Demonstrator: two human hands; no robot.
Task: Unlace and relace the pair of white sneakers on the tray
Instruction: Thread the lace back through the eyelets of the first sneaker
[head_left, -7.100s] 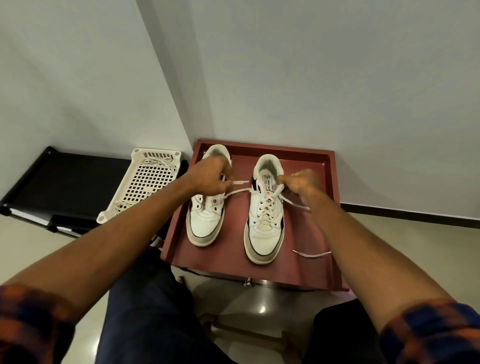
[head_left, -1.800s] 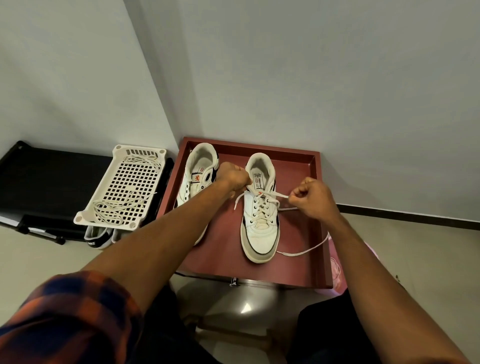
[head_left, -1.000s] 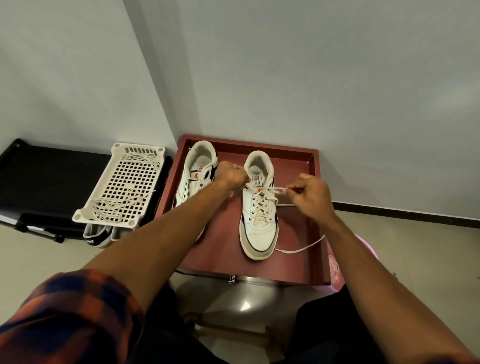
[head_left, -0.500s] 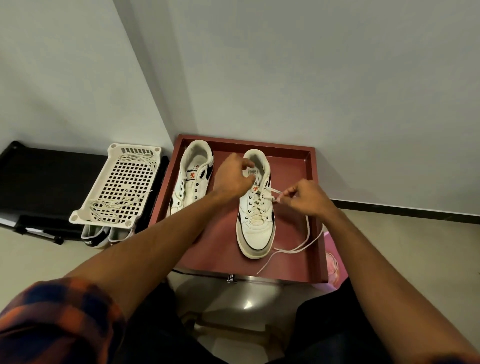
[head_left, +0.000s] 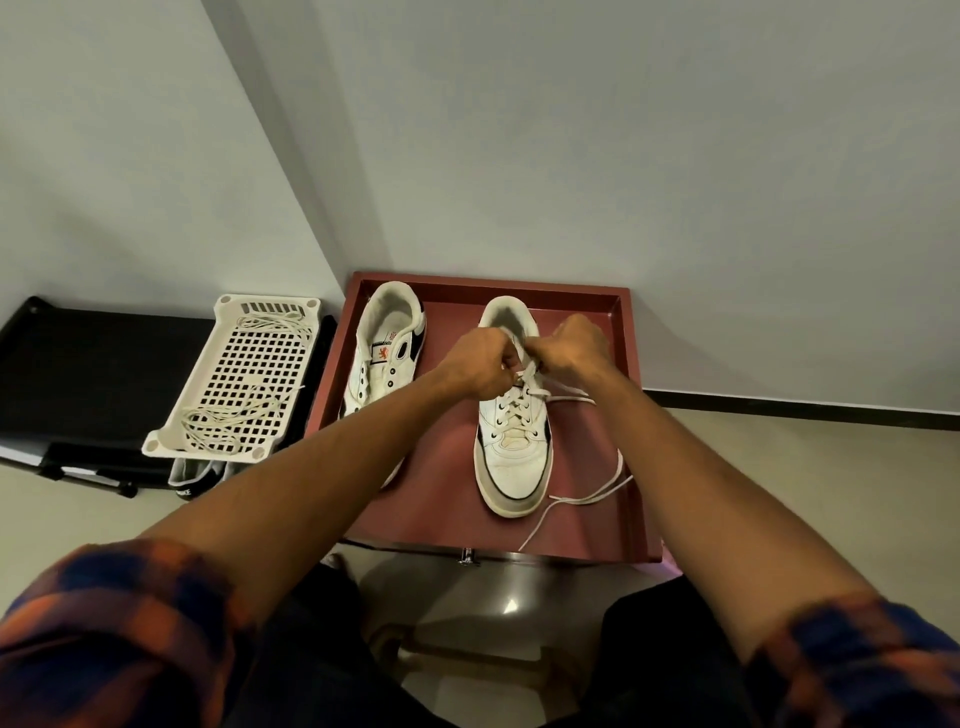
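A dark red tray (head_left: 441, 499) is holding both white sneakers, toes pointing toward the person. The unlaced sneaker (head_left: 387, 358) is lying along the tray's left side, its eyelets showing bare and its toe hidden behind the left forearm. The laced sneaker (head_left: 514, 452) is standing nearer the middle. Just beside the tray on the left, a white perforated plastic basket (head_left: 244, 374) is carrying a loose white shoelace (head_left: 218, 426), coiled at both ends of the basket. The basket is resting on a black rack (head_left: 93, 374), and a dark shoe (head_left: 192, 480) is peeking out below it.

The tray is sitting in a corner where two pale grey walls (head_left: 571, 156) are meeting. A black skirting (head_left: 805, 410) is running along the base of the right wall above a beige floor (head_left: 805, 493).

The laced sneaker is showing black side trim, a greyed sole edge and a lace (head_left: 587, 499) crossing up through its eyelets, with the free ends trailing off to the right across the tray floor and over its near edge. The left hand (head_left: 480, 364) and the right hand (head_left: 576, 348) are meeting over the top eyelets, fingers curled, each pinching a strand of that lace just above the tongue. Plaid sleeves are covering both arms near the elbows.
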